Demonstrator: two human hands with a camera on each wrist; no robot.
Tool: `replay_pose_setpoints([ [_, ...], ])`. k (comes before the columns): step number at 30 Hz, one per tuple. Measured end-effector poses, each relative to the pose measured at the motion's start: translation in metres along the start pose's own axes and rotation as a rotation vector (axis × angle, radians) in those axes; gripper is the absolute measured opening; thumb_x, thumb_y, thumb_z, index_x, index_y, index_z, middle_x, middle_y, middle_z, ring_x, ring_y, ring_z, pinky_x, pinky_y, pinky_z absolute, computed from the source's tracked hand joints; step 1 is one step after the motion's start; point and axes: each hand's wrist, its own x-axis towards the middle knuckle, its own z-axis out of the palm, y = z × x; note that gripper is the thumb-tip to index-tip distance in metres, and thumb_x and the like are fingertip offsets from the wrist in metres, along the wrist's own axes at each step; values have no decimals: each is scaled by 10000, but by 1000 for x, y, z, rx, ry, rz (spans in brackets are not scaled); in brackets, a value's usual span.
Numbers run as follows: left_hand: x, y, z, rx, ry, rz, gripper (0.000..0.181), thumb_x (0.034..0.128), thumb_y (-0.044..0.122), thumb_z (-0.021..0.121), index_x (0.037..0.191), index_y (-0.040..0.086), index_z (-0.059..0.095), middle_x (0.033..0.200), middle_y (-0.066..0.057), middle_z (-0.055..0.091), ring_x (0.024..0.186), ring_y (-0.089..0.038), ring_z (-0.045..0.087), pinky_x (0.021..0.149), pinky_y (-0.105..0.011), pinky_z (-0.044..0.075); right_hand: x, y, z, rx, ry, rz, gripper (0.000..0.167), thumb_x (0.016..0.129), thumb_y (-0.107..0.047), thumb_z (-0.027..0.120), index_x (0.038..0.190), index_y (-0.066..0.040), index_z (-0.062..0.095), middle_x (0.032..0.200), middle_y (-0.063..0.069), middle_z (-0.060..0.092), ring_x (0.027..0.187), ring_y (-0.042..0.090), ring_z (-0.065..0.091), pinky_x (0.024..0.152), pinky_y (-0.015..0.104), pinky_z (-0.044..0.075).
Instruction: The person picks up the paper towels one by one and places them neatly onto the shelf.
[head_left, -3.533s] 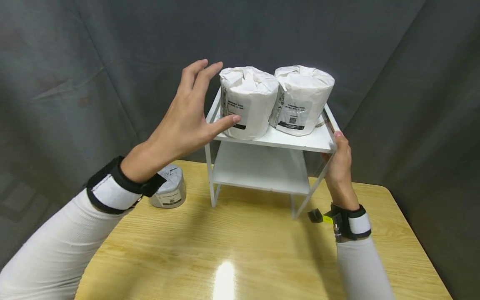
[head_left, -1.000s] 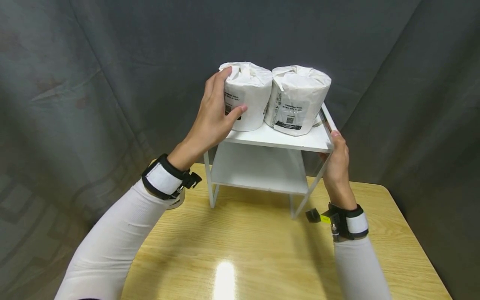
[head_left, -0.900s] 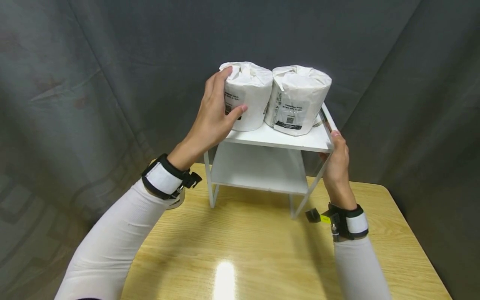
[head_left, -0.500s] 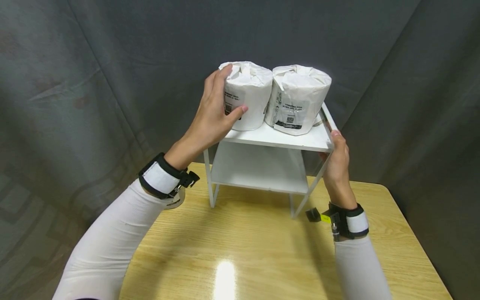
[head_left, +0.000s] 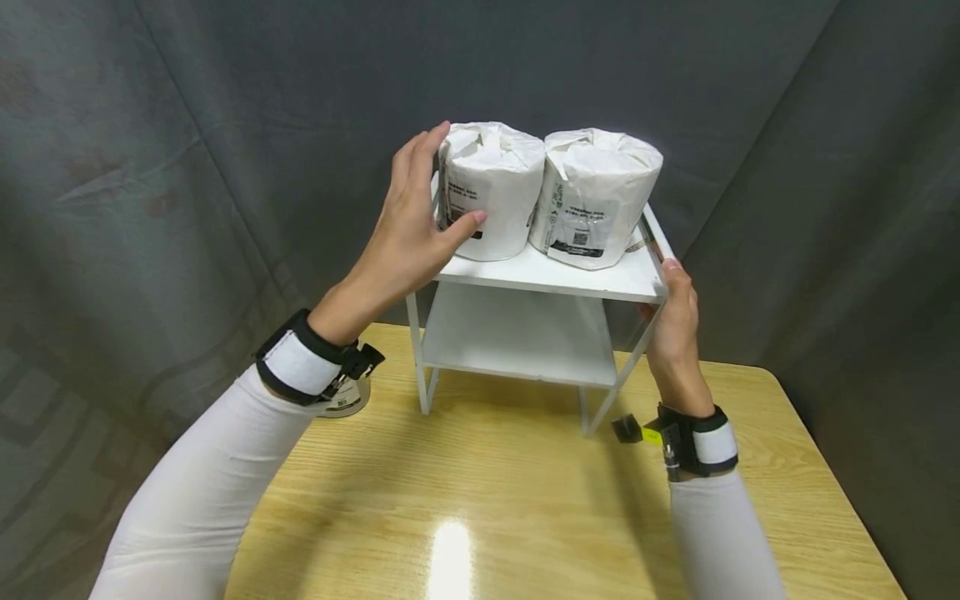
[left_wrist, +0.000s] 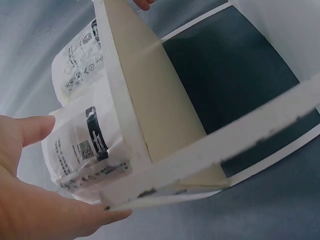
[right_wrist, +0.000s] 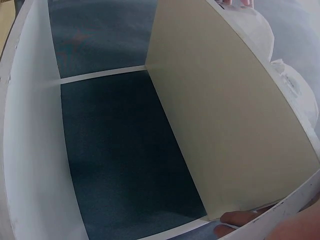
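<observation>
Two white paper-wrapped rolls, the left one [head_left: 502, 200] and the right one [head_left: 596, 200], stand side by side on the top shelf of a white two-tier rack [head_left: 555, 282]. My left hand [head_left: 405, 221] is beside the left roll with fingers spread, thumb in front of it and fingers at its left side; whether they touch is unclear. In the left wrist view the thumb stands off the roll [left_wrist: 85, 140]. My right hand [head_left: 673, 325] grips the rack's right side rail, thumb on top, and its fingers [right_wrist: 240, 218] show by the shelf's underside.
Another wrapped roll [head_left: 348, 398] stands on the wooden table [head_left: 480, 500] left of the rack, partly behind the left wristband. A small black object [head_left: 626, 429] with a yellow tag is at the right wristband. Dark grey cloth [head_left: 300, 100] hangs behind.
My left hand came in to the left roll, which shifted slightly left-to-right and back from its earlier place. Since half a second ago the hand has drawn slightly left, fingers loosened. The right hand kept its grip.
</observation>
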Motion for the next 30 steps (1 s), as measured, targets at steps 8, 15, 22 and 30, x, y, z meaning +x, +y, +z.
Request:
replay_pose_setpoints([
  [8, -10, 1, -17, 51, 1, 18, 858, 993, 226, 753, 1662, 66, 240, 1693, -183, 203, 1582, -189, 223, 1279, -327, 221, -1, 1, 0, 14, 7, 14, 613, 1110, -383, 336, 1618, -48, 415, 1681, 154, 380, 1508, 283, 370, 1272, 481, 189],
  [15, -19, 0, -31, 81, 8, -3, 842, 1012, 278, 720, 1671, 94, 230, 1704, -158, 196, 1584, -193, 226, 1287, -363, 224, 1, 1, 0, 11, 6, 7, 610, 1108, -389, 342, 1615, -62, 426, 1677, 153, 388, 1503, 283, 378, 1276, 481, 186],
  [22, -28, -2, -42, 110, 15, -28, 822, 1021, 310, 702, 1675, 116, 243, 1721, -126, 184, 1592, -196, 216, 1289, -405, 236, -1, 0, -1, 20, 21, 18, 601, 1107, -384, 350, 1593, -49, 460, 1627, 188, 435, 1438, 286, 426, 1230, 457, 251],
  [30, -40, -5, -56, 130, 1, -48, 803, 1030, 312, 686, 1678, 140, 245, 1733, -107, 164, 1592, -246, 234, 1283, -495, 253, 0, 0, 0, 40, 23, 19, 610, 1101, -392, 374, 1592, -39, 459, 1631, 197, 428, 1449, 301, 422, 1236, 461, 252],
])
